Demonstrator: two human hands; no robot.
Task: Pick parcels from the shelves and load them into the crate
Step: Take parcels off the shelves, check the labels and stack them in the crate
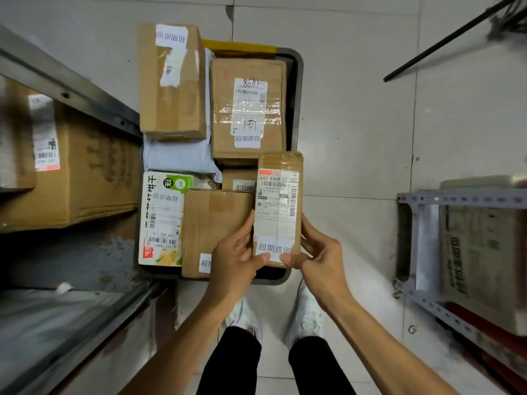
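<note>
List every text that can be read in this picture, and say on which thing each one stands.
"642 X468-00 033": label on the held parcel.
"超期滞留": white sticker at that parcel's near end.
"超期滞留": sticker on the taped box in the crate.
"超期滞留", upside down: on the green-and-white box.
Fine print, barcodes, handwritten digits and shelf labels: too small or blurred.

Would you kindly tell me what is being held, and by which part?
The left hand and right hand hold the small parcel by its near end.

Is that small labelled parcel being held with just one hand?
No, the left hand and the right hand both grip the small parcel at its near end.
</note>
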